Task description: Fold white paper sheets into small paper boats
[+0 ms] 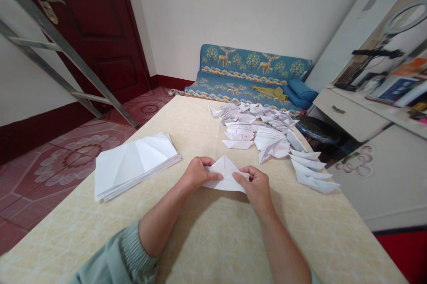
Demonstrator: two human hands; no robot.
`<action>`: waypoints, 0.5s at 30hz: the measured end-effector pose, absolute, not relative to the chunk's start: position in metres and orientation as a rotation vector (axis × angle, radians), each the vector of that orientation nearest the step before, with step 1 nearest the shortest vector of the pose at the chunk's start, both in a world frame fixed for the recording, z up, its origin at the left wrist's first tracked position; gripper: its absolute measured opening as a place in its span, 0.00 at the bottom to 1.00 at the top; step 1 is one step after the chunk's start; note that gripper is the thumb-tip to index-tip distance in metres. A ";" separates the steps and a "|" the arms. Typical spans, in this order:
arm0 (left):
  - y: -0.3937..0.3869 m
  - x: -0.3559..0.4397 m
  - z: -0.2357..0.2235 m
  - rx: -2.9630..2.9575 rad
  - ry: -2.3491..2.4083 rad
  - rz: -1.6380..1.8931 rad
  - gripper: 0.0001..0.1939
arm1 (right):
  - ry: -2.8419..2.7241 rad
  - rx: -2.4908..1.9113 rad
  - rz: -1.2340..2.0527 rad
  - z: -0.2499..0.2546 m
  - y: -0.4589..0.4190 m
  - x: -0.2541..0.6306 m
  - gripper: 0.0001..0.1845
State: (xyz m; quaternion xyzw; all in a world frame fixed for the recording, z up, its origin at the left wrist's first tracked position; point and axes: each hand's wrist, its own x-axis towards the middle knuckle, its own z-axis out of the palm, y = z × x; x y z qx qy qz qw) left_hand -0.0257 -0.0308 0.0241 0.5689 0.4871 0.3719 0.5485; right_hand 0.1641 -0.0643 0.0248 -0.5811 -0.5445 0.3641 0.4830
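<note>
1. Item: a folded white paper sheet (pixel 227 178) sits at the centre of the near half of the surface (pixel 207 248), its pointed end directed away from the person.
2. Hold: the left hand (pixel 201 173) and right hand (pixel 256 187) each grasp one side of the sheet, fingers curled over it, without a hard clench.
3. Handling, as judged: the sheet is light, thin and soft, and its folds may spring or crush. The side edges are the suitable holding points.
4. Clearance, relative to the sheet: a squared stack of folded paper (pixel 135 166) lies well to the left, loose paper pieces (pixel 256 130) lie just ahead, and a row of pointed paper folds (pixel 310 170) lies near to the right. The widest gap is toward the stack. The surface's edge runs beyond the stack.
</note>
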 end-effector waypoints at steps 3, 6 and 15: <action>-0.034 -0.027 0.027 1.448 1.127 0.819 0.18 | -1.402 -1.411 0.873 0.026 -0.066 0.159 0.10; -0.036 -0.028 0.029 1.526 1.130 0.747 0.17 | -1.431 -1.403 0.942 0.027 -0.068 0.155 0.10; -0.034 -0.029 0.026 1.425 1.032 0.757 0.19 | -1.496 -1.357 1.019 0.026 -0.068 0.150 0.14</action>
